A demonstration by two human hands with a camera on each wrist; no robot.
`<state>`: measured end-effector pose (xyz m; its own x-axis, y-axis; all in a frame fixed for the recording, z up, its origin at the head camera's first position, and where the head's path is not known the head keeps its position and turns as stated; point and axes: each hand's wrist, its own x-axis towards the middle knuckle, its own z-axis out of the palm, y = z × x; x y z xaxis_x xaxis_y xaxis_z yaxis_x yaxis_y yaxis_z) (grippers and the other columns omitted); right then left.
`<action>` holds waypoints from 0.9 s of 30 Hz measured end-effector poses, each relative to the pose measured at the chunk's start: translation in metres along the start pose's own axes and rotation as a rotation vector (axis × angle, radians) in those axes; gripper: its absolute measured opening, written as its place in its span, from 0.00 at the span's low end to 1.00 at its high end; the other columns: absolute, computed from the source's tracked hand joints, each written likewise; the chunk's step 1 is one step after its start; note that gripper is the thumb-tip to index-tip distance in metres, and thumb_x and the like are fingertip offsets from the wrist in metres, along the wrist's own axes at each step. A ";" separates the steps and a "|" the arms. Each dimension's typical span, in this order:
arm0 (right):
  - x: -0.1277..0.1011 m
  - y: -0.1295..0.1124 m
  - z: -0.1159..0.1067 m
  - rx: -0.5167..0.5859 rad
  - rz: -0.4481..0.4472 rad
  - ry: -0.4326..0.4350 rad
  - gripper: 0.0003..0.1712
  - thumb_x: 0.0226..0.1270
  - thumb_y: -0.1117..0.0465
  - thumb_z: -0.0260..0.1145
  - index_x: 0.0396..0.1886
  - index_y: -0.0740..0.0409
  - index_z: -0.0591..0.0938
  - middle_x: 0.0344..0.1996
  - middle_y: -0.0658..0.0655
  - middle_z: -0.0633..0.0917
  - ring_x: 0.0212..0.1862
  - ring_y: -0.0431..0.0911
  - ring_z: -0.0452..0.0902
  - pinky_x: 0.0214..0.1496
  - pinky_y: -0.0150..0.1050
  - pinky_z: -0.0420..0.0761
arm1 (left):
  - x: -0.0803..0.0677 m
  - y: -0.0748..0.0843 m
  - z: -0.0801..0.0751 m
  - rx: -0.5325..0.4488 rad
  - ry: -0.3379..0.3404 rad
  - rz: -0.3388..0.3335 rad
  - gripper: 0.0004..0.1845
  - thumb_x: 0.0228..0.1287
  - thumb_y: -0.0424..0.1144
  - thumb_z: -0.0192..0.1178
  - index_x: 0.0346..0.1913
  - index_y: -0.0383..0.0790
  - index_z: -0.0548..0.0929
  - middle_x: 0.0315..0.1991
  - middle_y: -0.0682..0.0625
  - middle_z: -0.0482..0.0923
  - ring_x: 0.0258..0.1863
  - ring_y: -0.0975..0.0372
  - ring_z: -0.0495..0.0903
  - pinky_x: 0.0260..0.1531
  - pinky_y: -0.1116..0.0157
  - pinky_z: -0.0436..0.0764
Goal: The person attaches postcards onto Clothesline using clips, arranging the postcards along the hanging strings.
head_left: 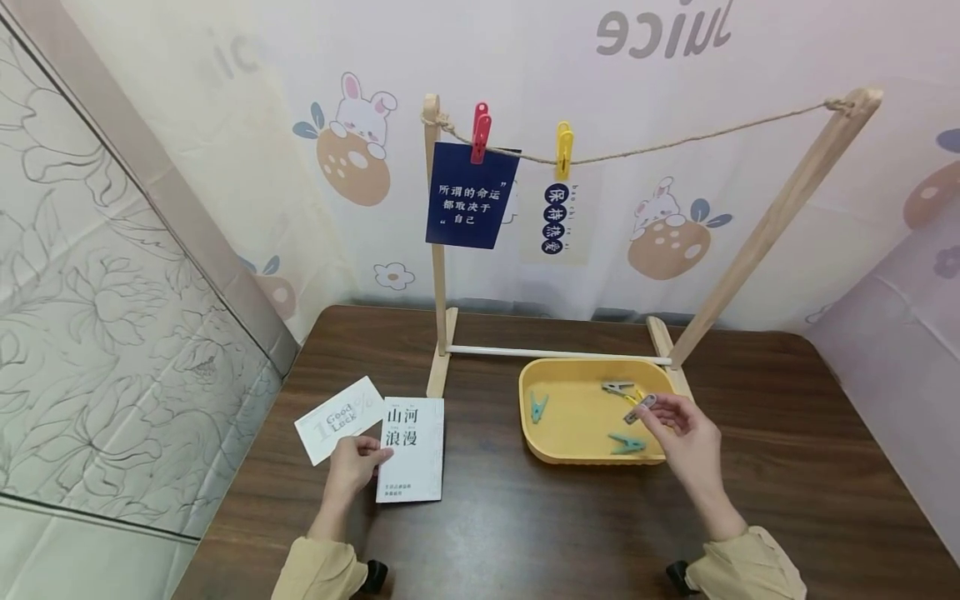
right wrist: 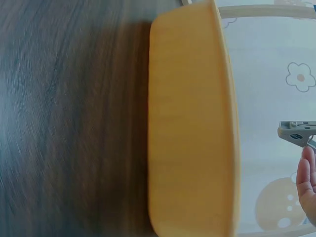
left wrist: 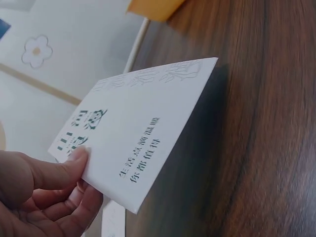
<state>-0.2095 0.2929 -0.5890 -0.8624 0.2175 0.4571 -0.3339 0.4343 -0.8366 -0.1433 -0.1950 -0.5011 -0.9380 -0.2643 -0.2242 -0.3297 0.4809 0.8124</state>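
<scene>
My left hand [head_left: 358,461] pinches the left edge of a white card with black characters [head_left: 411,450], lifting that edge off the brown table [head_left: 525,517]; in the left wrist view the thumb [left wrist: 59,170] lies on the white card [left wrist: 138,138]. My right hand [head_left: 678,429] pinches a grey clothespin [head_left: 640,408] over the right side of the yellow tray [head_left: 558,454]; the grey clothespin [right wrist: 297,134] shows at the right edge of the right wrist view, past the yellow tray [right wrist: 190,123]. Two teal pins [head_left: 538,407] and another grey pin [head_left: 617,387] lie in the tray.
A wooden rack [head_left: 437,250] carries a twine line [head_left: 675,143] with a navy card [head_left: 468,204] under a red pin [head_left: 480,133] and a pale card [head_left: 557,218] under a yellow pin [head_left: 564,148]. A "Good Luck" card [head_left: 337,419] lies at the left.
</scene>
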 end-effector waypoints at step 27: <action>0.045 -0.208 -0.041 -0.274 -0.159 -0.234 0.17 0.48 0.71 0.68 0.40 0.67 0.77 0.28 0.57 0.79 0.29 0.29 0.73 0.29 0.18 0.71 | -0.018 0.061 0.000 -0.053 0.124 0.309 0.04 0.49 0.29 0.64 0.25 0.30 0.79 0.21 0.47 0.77 0.20 0.63 0.71 0.18 0.73 0.69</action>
<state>-0.1632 0.2481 -0.3820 -0.8822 -0.0630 0.4667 -0.3836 0.6709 -0.6346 -0.1465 -0.1607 -0.4475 -0.9715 -0.2143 0.1013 -0.0231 0.5110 0.8593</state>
